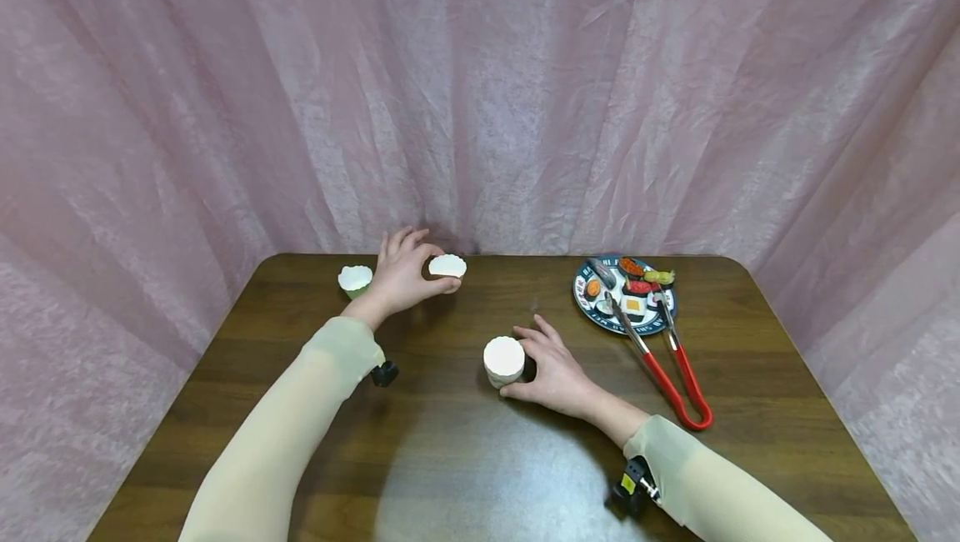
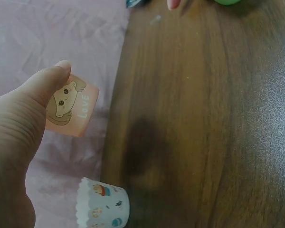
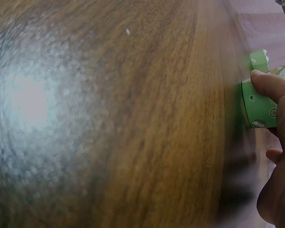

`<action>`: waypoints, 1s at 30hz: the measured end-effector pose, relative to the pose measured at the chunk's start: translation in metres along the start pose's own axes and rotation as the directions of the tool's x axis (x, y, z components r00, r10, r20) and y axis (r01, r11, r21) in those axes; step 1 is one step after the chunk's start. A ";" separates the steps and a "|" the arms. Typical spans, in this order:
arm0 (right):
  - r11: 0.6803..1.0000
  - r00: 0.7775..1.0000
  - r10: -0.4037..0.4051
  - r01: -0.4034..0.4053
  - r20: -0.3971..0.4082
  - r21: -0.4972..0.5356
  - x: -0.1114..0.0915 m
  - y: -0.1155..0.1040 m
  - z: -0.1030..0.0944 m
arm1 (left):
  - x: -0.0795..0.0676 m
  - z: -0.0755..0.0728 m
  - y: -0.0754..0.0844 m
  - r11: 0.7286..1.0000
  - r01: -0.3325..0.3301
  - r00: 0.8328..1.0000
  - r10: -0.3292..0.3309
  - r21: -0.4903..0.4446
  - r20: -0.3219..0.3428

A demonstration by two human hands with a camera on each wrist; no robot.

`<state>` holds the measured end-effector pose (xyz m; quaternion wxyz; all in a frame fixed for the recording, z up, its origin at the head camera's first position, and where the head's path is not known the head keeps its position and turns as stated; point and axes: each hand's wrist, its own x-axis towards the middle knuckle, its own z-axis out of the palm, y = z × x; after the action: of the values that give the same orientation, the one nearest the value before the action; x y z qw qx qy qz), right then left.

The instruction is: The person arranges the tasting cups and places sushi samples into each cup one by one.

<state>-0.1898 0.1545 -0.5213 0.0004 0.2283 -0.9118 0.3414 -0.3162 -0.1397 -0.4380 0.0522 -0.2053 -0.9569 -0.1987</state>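
Note:
My left hand point(image 1: 405, 271) is raised near the table's far edge and pinches a baking cup point(image 1: 447, 268) between thumb and fingers. In the left wrist view this baking cup point(image 2: 72, 105) is pink, with a cartoon face and the word LOVE. Just left of that hand stands another baking cup point(image 1: 356, 279), white inside; in the left wrist view a white printed baking cup point(image 2: 103, 204) has a scalloped rim. Near the middle of the table, my right hand point(image 1: 558, 375) grips a green baking cup point(image 3: 261, 105) with the thumb on its side, its white opening facing up.
To the right, a round patterned plate point(image 1: 581, 308) carries several pieces of toy-like sushi point(image 1: 633, 306). Red-handled tongs point(image 1: 693, 396) lie with their tips over the plate and their handles on the wooden table point(image 1: 780, 409). A pink curtain point(image 1: 480, 108) hangs right behind the table.

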 end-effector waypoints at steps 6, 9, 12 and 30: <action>1.000 1.000 0.010 -0.010 0.001 -0.026 0.001 -0.002 0.001 | 0.006 0.012 -0.005 0.997 0.006 1.000 -0.008 0.071 0.020; 0.999 1.000 0.016 -0.016 0.000 -0.030 0.002 -0.003 0.001 | 0.010 0.018 -0.008 0.992 0.007 1.000 -0.010 0.126 0.023; 0.999 1.000 0.016 -0.016 -0.001 -0.029 0.002 -0.003 0.001 | 0.014 0.023 -0.011 0.986 0.008 1.000 -0.012 0.165 0.022; 0.999 1.000 0.021 -0.020 0.004 -0.030 0.001 -0.005 0.000 | 0.027 0.040 -0.016 0.966 0.081 0.994 -0.098 0.247 0.057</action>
<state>-0.1881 0.1505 -0.5183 -0.0016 0.2197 -0.9191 0.3270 -0.3484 -0.1265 -0.4758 0.0352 -0.1608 -0.9836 -0.0742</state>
